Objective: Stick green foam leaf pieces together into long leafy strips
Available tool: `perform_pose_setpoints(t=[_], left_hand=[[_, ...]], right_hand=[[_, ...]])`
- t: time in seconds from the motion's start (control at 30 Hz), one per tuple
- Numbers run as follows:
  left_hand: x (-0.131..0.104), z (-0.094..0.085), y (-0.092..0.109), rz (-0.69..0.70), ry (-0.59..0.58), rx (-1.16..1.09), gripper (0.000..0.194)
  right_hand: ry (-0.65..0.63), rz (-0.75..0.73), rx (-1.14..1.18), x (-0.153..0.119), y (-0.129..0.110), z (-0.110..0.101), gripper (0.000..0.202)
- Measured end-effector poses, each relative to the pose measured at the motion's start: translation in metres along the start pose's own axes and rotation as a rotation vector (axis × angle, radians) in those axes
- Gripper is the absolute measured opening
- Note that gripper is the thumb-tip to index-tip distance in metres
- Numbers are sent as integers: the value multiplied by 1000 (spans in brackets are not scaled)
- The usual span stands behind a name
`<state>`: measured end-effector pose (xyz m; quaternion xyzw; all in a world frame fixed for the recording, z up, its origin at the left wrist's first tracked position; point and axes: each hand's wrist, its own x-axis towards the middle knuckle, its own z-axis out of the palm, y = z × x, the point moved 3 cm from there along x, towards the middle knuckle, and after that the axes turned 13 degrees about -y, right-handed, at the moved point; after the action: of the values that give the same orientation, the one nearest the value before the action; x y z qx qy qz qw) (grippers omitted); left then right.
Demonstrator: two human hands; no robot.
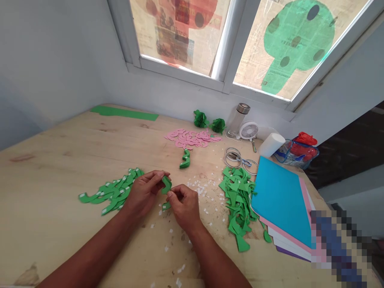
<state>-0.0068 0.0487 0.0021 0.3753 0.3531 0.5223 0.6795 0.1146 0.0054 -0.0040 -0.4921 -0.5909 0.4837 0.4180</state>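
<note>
Near the table's middle, a curved green foam piece [166, 185] is pinched between the fingertips of my left hand [147, 190]. My right hand [185, 206] has its thumb and forefinger closed at the lower end of that piece. Just below, another green piece [166, 206] with a white square lies partly hidden by my right hand. Left of my hands spreads a pile of curved green strips [112, 192] with white squares. A small stack of curved green pieces [185, 160] sits beyond my hands.
Green scraps [238, 200] and white bits [207, 192] lie to the right, beside blue, pink and white sheets [280, 196]. Pink cutouts [192, 138], green paper ornaments [200, 119], a bottle [238, 120], a fan [248, 130], tape rings [233, 157] and a white roll [271, 145] stand farther back.
</note>
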Motion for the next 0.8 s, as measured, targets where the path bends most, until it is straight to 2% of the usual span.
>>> perform_pose_setpoints(t=[0.17, 0.3, 0.4, 0.53, 0.67, 0.8], left_hand=[[-1, 5, -1, 7, -85, -9, 24], [-3, 11, -3, 3, -178, -30, 36], [-4, 15, -4, 4, -198, -47, 39], [-5, 16, -8, -32, -193, 2, 34], [-7, 17, -10, -58, -257, 66, 32], [-8, 17, -9, -38, -247, 67, 29]], right_hand=[[39, 42, 104, 1, 6, -3, 13], [78, 17, 206, 3, 11, -7, 14], [90, -8, 279, 4, 13, -8, 18], [124, -17, 376, 6, 15, -11, 22], [139, -9, 400, 4, 18, -16, 25], [76, 0, 373, 2, 17, -16, 25]])
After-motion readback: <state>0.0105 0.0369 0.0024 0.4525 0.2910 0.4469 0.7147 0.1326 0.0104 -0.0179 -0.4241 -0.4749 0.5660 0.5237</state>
